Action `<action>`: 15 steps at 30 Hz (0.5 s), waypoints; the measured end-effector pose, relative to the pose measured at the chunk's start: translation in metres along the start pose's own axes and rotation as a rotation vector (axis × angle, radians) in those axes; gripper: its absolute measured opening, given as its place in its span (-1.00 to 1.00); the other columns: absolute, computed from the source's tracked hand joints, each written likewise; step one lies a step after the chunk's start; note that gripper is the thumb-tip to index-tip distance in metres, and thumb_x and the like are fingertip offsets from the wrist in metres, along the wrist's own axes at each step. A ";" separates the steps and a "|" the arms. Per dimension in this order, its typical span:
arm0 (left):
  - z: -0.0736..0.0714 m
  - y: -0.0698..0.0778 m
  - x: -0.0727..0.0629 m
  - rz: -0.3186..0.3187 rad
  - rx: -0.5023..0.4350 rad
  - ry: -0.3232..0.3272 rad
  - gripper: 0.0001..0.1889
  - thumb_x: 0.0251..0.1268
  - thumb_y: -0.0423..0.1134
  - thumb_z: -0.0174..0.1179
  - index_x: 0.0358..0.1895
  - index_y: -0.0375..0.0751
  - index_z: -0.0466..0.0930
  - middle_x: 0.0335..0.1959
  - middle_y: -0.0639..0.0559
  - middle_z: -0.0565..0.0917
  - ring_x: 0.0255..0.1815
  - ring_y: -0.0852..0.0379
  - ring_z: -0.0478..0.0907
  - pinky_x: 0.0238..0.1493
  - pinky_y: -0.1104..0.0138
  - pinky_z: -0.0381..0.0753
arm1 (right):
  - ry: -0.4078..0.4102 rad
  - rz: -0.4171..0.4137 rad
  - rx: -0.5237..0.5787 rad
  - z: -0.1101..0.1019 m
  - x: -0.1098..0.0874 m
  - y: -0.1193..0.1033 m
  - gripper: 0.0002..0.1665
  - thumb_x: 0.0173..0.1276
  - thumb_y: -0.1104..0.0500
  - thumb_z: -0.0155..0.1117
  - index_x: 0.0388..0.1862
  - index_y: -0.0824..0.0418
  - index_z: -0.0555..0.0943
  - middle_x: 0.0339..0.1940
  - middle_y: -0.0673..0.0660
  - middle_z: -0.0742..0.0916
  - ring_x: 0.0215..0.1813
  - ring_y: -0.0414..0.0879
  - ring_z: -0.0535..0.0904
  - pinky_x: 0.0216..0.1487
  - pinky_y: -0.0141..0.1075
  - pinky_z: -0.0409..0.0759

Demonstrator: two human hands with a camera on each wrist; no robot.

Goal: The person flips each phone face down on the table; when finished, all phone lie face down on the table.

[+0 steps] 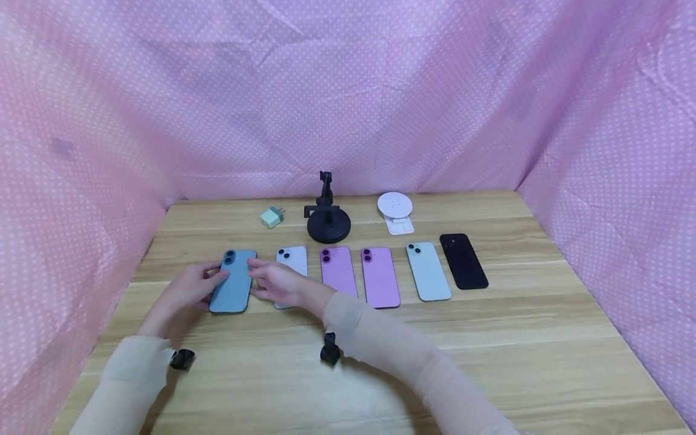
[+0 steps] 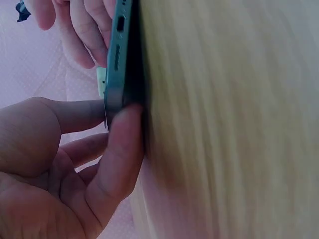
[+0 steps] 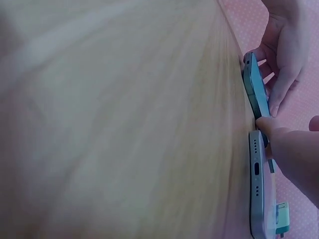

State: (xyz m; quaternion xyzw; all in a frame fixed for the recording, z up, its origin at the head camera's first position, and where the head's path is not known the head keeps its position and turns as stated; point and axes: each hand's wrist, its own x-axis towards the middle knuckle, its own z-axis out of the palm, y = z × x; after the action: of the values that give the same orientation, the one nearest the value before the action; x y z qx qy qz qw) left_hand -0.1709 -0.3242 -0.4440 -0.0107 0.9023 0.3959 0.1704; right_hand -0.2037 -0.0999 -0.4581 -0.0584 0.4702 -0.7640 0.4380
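A teal-blue phone [image 1: 234,290] lies back up at the left end of a row of phones. My left hand [image 1: 190,285] pinches its left edge, thumb on the back and a finger tucked underneath; in the left wrist view that edge of the phone [image 2: 115,69] is tilted slightly off the table. From the other side my right hand [image 1: 280,283] reaches the teal phone's right edge, fingers extended beside it. A pale lavender phone [image 1: 296,258] lies partly hidden beneath my right hand. In the right wrist view its bottom edge [image 3: 256,199] sits close to the teal phone [image 3: 255,89].
Rightward in the row lie two pink-purple phones [image 1: 337,266], [image 1: 380,278], a pale mint phone [image 1: 429,272] and a black phone [image 1: 464,263]. Behind them stand a green-white charger plug [image 1: 272,217], a black phone stand [image 1: 328,225] and a white round stand [image 1: 395,206]. Pink dotted cloth [image 1: 348,109] surrounds the table.
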 end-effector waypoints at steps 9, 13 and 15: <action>0.000 -0.007 0.001 -0.022 0.008 0.009 -0.32 0.58 -0.11 0.11 0.52 -0.49 0.13 -0.08 -0.35 0.65 -0.45 0.05 0.64 -0.42 0.15 0.76 | 0.036 0.015 -0.042 0.003 0.004 0.003 -0.28 0.59 0.27 0.01 0.66 0.16 0.09 0.68 0.13 0.07 0.66 0.09 -0.11 0.55 -0.06 0.19; 0.000 -0.006 0.003 -0.024 0.016 0.009 -0.32 0.58 -0.11 0.11 0.52 -0.48 0.12 -0.06 -0.39 0.64 -0.45 0.04 0.65 -0.43 0.15 0.76 | 0.048 0.010 -0.047 0.004 0.003 0.004 -0.29 0.59 0.28 0.02 0.65 0.15 0.13 0.68 0.11 0.09 0.66 0.09 -0.09 0.55 -0.07 0.21; 0.000 -0.004 0.003 -0.023 0.027 0.012 -0.32 0.59 -0.11 0.10 0.53 -0.47 0.11 -0.04 -0.42 0.64 -0.45 0.04 0.65 -0.43 0.15 0.76 | 0.051 0.009 -0.048 0.003 0.003 0.003 -0.29 0.59 0.28 0.03 0.64 0.13 0.14 0.68 0.10 0.10 0.66 0.09 -0.09 0.54 -0.08 0.22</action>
State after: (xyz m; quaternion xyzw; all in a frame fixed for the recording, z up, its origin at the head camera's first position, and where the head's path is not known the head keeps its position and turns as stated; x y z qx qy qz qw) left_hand -0.1734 -0.3264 -0.4483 -0.0213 0.9083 0.3818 0.1695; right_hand -0.2018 -0.1046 -0.4600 -0.0470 0.4995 -0.7519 0.4278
